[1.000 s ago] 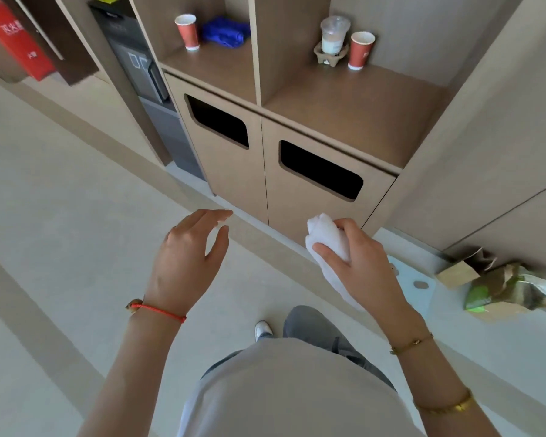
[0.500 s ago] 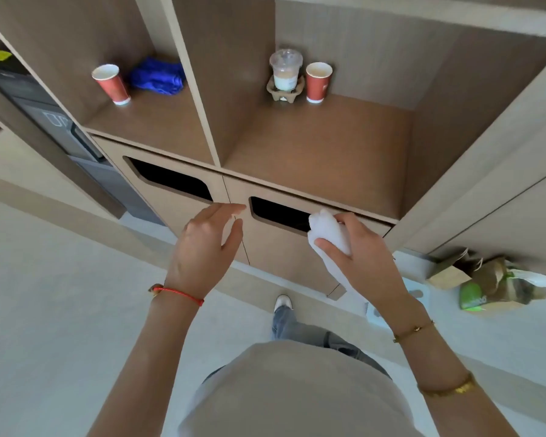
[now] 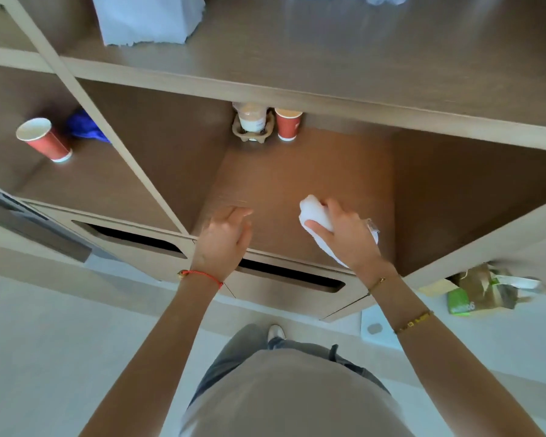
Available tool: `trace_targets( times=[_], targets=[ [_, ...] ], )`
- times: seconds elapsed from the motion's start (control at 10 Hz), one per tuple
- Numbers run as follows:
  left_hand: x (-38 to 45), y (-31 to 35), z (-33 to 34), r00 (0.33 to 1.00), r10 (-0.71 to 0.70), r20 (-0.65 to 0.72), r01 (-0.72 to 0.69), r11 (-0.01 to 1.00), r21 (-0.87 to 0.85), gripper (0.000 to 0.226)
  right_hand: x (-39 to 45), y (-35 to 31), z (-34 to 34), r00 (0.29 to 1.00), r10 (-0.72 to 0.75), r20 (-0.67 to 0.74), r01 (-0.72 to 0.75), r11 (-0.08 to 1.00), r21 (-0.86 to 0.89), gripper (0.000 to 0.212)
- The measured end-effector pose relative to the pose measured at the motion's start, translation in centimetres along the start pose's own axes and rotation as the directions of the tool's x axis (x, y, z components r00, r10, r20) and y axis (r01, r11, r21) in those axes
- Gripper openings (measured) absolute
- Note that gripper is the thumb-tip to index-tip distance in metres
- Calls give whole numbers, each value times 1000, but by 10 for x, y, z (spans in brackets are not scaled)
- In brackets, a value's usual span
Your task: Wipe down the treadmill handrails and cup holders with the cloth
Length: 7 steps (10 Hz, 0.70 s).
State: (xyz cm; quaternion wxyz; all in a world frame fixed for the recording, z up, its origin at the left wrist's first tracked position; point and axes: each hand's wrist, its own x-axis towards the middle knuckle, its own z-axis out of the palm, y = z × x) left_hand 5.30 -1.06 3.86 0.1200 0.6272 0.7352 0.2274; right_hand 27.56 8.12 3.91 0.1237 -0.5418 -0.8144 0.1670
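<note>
Two bare hands reach forward over the brown wooden shelf [image 3: 297, 181] of an open cubby. The right hand [image 3: 349, 236] grasps a crumpled white cloth [image 3: 314, 212], thumb and fingers curled round the wad, with a loose tail of fabric hanging out below the palm. The left hand [image 3: 223, 239] is beside it, fingers relaxed and slightly bent, holding nothing.

Beyond the hands, at the back of the same cubby, a moulded brown cardboard cup carrier [image 3: 251, 134] holds a clear plastic cup [image 3: 251, 116] with a pale milky drink in it. Just to the right of the carrier stands a red paper cup [image 3: 287, 124], its rim partly hidden by the shelf above, so its contents cannot be seen.

Left of the left hand, past a slanted wooden divider, another red paper cup with a white rim [image 3: 43, 140] stands in the neighbouring cubby; it appears empty. Next to it lies a bunched bright blue fabric [image 3: 84, 126].

Under the hands, the smooth cabinet front has two dark rounded rectangular slots [image 3: 133, 238].

To the right of the right hand, on the pale floor, sits a crumpled brown paper bag [image 3: 486, 288] with a green package [image 3: 459, 302] against it.
</note>
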Motion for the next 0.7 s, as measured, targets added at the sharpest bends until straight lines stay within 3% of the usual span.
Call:
trace_targets(
  times=[0.2, 0.4, 0.6, 0.7],
  targets=[
    [27, -15, 22, 995, 8, 100, -6, 1000, -15, 32, 31, 11, 34, 1000, -5, 21, 8, 988, -151, 48],
    [37, -29, 35, 988, -3, 155, 8, 1000, -28, 31, 36, 17, 54, 997, 24, 68, -10, 980, -198, 51],
    [40, -37, 29, 983, 29, 180, -19, 998, -54, 31, 31, 13, 50, 999, 29, 41, -24, 992, -122, 55],
    [44, -37, 19, 990, 20, 136, -10, 998, -68, 30, 19, 11, 39, 996, 67, -54, -67, 998, -2, 57]
  ],
)
